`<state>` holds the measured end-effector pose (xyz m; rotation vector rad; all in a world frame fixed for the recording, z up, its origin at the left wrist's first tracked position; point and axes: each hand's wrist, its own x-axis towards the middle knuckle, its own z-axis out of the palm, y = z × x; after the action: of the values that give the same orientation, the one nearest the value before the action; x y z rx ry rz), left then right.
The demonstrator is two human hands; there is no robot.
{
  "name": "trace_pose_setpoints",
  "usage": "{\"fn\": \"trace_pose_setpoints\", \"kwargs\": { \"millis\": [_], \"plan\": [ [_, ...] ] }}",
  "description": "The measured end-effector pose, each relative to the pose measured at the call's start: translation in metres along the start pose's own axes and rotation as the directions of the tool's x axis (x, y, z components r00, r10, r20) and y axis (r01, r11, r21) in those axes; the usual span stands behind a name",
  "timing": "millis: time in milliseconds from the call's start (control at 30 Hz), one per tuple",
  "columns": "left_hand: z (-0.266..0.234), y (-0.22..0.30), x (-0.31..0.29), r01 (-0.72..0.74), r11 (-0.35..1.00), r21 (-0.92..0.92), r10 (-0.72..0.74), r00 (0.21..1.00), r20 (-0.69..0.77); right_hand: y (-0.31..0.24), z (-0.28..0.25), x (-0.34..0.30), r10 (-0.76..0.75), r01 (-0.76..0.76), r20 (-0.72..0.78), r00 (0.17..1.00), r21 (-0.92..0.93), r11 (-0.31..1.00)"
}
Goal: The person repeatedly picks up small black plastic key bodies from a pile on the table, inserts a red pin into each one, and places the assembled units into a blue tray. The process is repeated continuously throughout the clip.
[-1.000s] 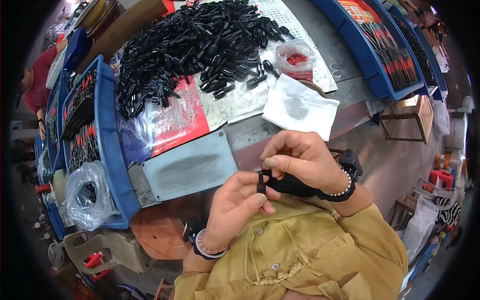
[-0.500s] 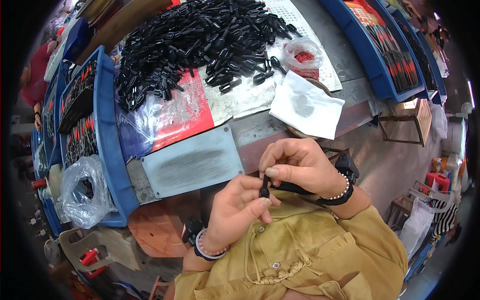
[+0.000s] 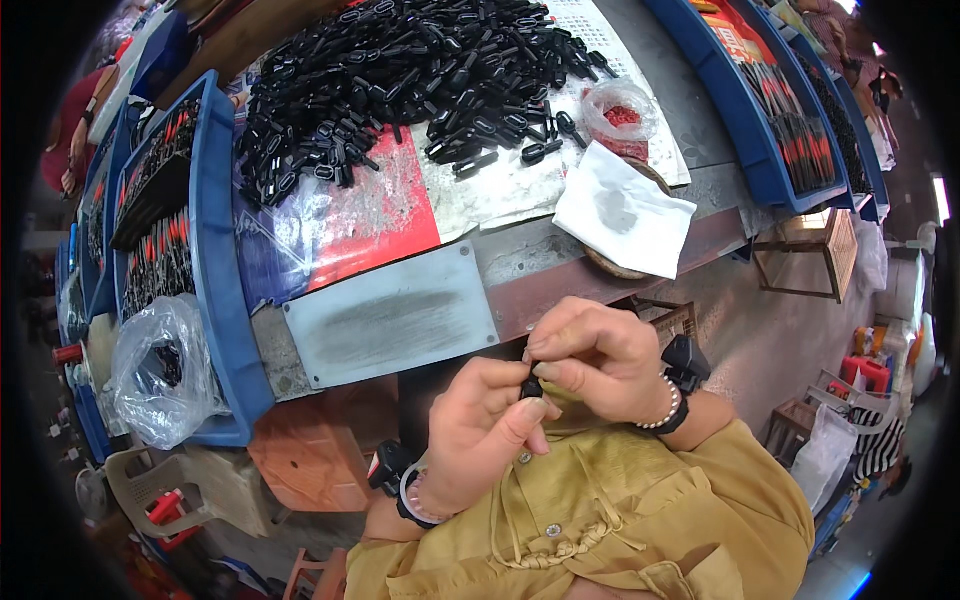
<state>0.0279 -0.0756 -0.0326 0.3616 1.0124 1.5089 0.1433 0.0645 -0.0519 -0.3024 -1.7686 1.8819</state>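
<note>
A small black plastic part (image 3: 531, 387) is held between my two hands in front of my body, just off the table's near edge. My left hand (image 3: 483, 412) pinches its lower end between thumb and fingers. At its upper end, the thumb and fingertips of my right hand (image 3: 592, 358) are pressed together; whether they grip the part itself or something tiny on it cannot be made out. Beyond them, a large heap of similar black parts (image 3: 400, 80) covers the far side of the table. A clear bag of small red pieces (image 3: 622, 116) stands right of the heap.
A grey plate with a dark smudge (image 3: 390, 318) lies at the near table edge. A white cloth (image 3: 625, 215) rests on a round basket. Blue bins (image 3: 215, 250) of black-and-red parts flank both sides, with a plastic bag (image 3: 160, 370) at left. A wooden stool (image 3: 815, 255) stands right.
My right fingers have moved down closer to my left fingers, so less of the black part shows between them. The whole view has shifted slightly.
</note>
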Motion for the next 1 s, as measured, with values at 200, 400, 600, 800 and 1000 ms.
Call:
{"fn": "trace_pose_setpoints", "kwargs": {
  "millis": [200, 400, 600, 800, 1000],
  "plan": [
    [0.010, -0.007, -0.003, -0.155, 0.987, -0.038, 0.155, 0.988, 0.001, -0.004, 0.008, 0.003, -0.347, 0.331, 0.004, 0.938, -0.303, 0.893],
    [0.012, -0.005, 0.000, -0.278, 0.958, 0.076, 0.278, 0.961, 0.010, -0.005, 0.006, 0.013, -0.312, 0.310, 0.031, 0.950, -0.243, 0.919],
    [0.007, -0.009, 0.002, -0.335, 0.923, 0.191, 0.329, 0.942, 0.065, -0.002, 0.008, 0.014, -0.334, 0.327, 0.019, 0.942, -0.267, 0.906],
    [0.010, -0.015, -0.001, -0.394, 0.915, 0.091, 0.393, 0.919, 0.030, 0.000, 0.006, 0.013, -0.299, 0.302, 0.041, 0.953, -0.145, 0.942],
    [0.010, -0.016, -0.001, -0.379, 0.921, 0.090, 0.385, 0.921, -0.062, 0.002, 0.011, 0.012, -0.279, 0.274, -0.020, 0.960, -0.125, 0.953]
  ]
}}
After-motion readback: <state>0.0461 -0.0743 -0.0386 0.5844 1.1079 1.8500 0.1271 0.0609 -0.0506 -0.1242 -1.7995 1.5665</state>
